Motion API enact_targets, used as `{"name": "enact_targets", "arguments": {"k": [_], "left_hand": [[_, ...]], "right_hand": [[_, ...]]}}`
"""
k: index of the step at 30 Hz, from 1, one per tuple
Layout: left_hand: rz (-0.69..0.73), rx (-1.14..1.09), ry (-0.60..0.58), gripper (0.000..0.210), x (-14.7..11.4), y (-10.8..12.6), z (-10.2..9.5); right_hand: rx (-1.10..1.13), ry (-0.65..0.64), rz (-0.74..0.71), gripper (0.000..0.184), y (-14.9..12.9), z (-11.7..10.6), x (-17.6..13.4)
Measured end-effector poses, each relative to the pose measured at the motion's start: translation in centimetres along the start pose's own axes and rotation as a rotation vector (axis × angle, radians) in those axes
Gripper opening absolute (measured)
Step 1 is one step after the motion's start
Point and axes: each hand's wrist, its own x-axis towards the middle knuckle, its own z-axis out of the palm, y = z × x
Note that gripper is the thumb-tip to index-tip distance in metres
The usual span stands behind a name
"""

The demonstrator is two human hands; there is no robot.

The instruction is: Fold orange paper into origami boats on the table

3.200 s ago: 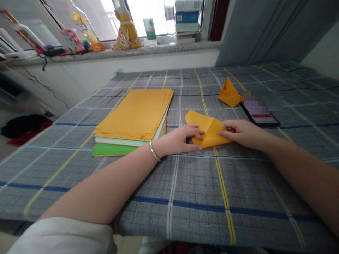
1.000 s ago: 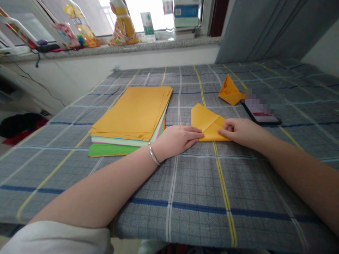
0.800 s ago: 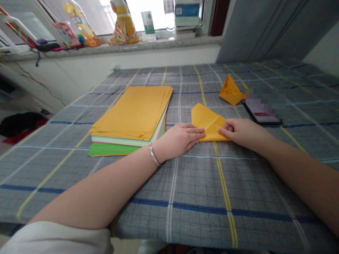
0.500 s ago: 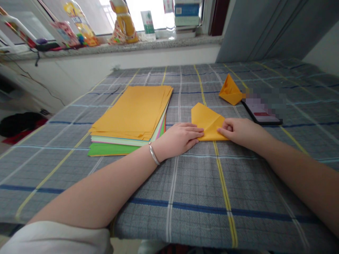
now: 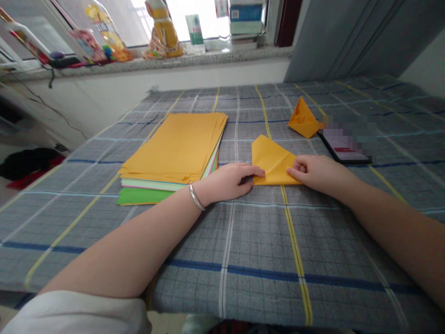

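Observation:
A folded orange sheet of paper [image 5: 270, 157] lies flat on the checked cloth, with creases across it and a straight folded edge nearest me. The fingertips of my left hand [image 5: 233, 180] rest on its left side, the thumb spread away from the fingers. At the paper's right end, my right hand [image 5: 313, 170] pinches the edge between thumb and curled fingers. Farther back on the cloth stands a folded orange paper shape [image 5: 303, 119] with a raised point, beside a phone. A silver bangle [image 5: 196, 196] circles my left wrist.
A stack of coloured paper [image 5: 177, 148], orange on top, lies to the left. The phone [image 5: 346, 146] is at the right, partly blurred out. Toys, a bottle and boxes line the windowsill [image 5: 208, 58] behind the cloth-covered table [image 5: 257, 241].
My left hand has slid slightly left along the paper, and its thumb has come off the near edge, opening a gap below the fingers. My right hand keeps its pinch.

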Motion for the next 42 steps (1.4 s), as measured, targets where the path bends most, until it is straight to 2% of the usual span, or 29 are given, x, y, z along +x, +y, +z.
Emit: {"name": "enact_targets", "arguments": {"k": [4,8,13,19,22,26,32,34,38,42], "left_hand": [[-0.006,0.016,-0.024,0.042,-0.1,-0.1,-0.3],[0.074,0.038,-0.041,0.037,0.0,0.7,0.3],[0.140,0.108,-0.028,0.033,0.1,1.2,1.1],[0.188,0.104,-0.022,0.035,0.1,1.0,0.7],[0.231,0.121,-0.025,0.034,0.1,1.1,0.4],[0.236,0.109,-0.034,0.034,0.2,1.1,0.5],[0.085,0.063,-0.057,0.029,0.3,1.7,0.7],[0.049,0.064,-0.044,0.033,0.3,2.0,0.7],[0.130,0.147,-0.083,0.040,0.4,2.1,0.7],[0.180,0.220,-0.102,0.041,0.4,2.0,0.9]], "right_hand": [[0.030,0.080,0.021,0.028,0.4,-0.7,-0.2],[0.063,0.186,-0.004,0.022,1.4,-1.2,0.1],[0.160,0.142,-0.054,0.019,2.1,-1.2,0.4],[0.377,0.043,-0.175,0.021,2.1,-1.0,0.3],[0.280,0.020,-0.143,0.029,2.2,-0.8,0.6],[0.181,0.070,-0.109,0.030,2.0,-0.4,1.0],[0.124,0.113,-0.067,0.025,1.2,0.0,1.3],[0.087,0.118,-0.084,0.025,1.1,0.0,1.4],[0.014,0.124,-0.111,0.027,0.9,0.0,1.5],[0.025,0.133,-0.071,0.027,0.7,0.1,1.6]]}}
